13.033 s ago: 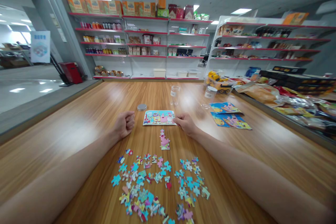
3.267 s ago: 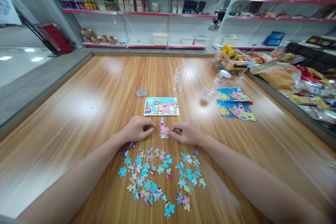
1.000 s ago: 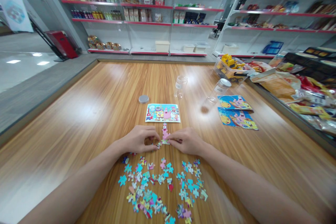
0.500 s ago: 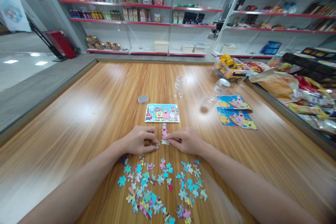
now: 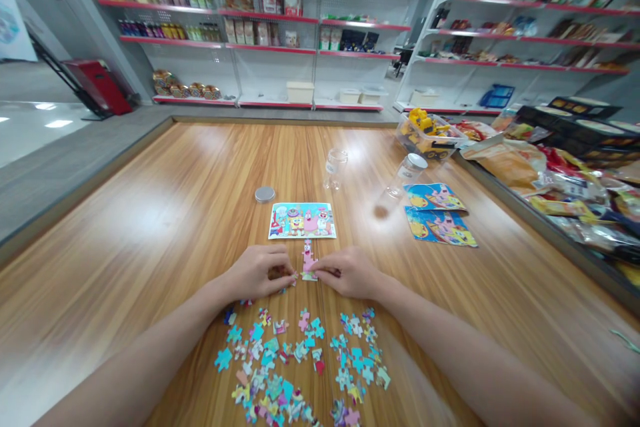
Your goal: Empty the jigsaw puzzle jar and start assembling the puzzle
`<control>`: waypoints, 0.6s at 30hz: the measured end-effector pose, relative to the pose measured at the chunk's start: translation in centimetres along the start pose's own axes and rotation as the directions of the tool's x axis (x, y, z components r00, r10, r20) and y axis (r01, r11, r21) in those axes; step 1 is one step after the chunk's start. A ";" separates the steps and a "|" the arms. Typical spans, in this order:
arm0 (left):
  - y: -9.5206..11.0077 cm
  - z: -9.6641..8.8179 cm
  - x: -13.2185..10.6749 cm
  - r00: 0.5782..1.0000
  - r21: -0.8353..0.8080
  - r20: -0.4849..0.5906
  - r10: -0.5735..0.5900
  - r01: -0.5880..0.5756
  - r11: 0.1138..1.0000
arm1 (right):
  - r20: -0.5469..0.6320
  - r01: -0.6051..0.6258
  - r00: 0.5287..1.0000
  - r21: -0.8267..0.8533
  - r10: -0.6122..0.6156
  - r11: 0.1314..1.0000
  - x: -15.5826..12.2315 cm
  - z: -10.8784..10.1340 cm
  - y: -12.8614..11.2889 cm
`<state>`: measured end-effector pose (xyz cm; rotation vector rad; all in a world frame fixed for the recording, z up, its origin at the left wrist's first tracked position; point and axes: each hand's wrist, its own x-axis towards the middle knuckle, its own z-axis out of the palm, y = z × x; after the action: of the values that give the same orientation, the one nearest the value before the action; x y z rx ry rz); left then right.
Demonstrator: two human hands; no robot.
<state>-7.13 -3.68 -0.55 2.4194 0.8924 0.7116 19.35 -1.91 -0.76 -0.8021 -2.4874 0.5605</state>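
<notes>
A narrow strip of joined pink jigsaw pieces (image 5: 308,257) lies upright on the table, just below a cartoon picture card (image 5: 303,221). My right hand (image 5: 350,271) rests at the strip's lower right, its thumb and fingertips pressed on the bottom piece. To the left of the strip, my left hand (image 5: 263,271) pinches a small jigsaw piece (image 5: 293,277) between thumb and fingers; the fingers cover much of it. Nearer to me, many loose jigsaw pieces (image 5: 273,350), mostly turquoise, pink and yellow, are spread on the wood.
Beyond the card stand a clear jar (image 5: 335,169) and a silver lid (image 5: 265,194). Farther right are a lidded jar (image 5: 407,173), two folded blue cartoon sheets (image 5: 440,225) and a plastic bin of yellow toy trucks (image 5: 430,133). Packaged snacks (image 5: 565,173) line the right side.
The whole scene has shifted slightly left as the camera turned. My left fingers have tipped a little, showing the small piece at the strip's left; my right hand stays on the strip.
</notes>
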 end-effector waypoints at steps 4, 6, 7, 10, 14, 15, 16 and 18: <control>0.0 -0.4 0.0 1.000 0.045 0.018 -0.017 0.017 0.999 | -0.010 -0.007 1.000 0.025 0.007 1.000 0.0 0.2 0.3; 0.3 -0.5 0.1 0.999 0.049 0.039 -0.009 0.007 0.999 | -0.009 -0.027 1.000 0.054 0.027 0.998 0.1 0.2 0.4; 0.4 -0.5 0.2 0.999 0.044 0.044 -0.003 0.001 0.999 | -0.005 -0.038 0.999 0.063 0.038 0.997 0.2 0.2 0.3; 0.7 -0.4 0.9 1.000 0.025 0.014 -0.001 0.001 1.000 | -0.013 -0.066 0.998 0.054 0.067 0.996 0.6 0.2 0.0; 0.7 -0.3 1.3 1.000 -0.035 -0.018 0.000 -0.001 0.999 | -0.001 -0.045 0.999 0.091 0.046 0.995 0.6 0.0 -0.1; 0.7 -0.3 1.2 1.000 -0.046 -0.018 0.002 -0.002 0.999 | 0.013 -0.036 0.999 0.096 0.035 0.995 0.4 -0.1 0.0; 0.6 -0.3 1.1 1.000 -0.046 -0.027 -0.001 0.000 0.999 | 0.023 -0.033 0.999 0.091 0.031 0.995 0.1 -0.1 0.1; 0.5 -0.2 0.7 0.999 -0.033 -0.031 -0.008 0.007 0.999 | -0.003 -0.042 0.999 0.076 0.043 0.996 -0.3 -0.3 0.4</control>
<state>-6.58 -3.44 0.13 2.3811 0.8946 0.7572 19.90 -1.78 -0.81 -0.8277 -2.4346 0.6631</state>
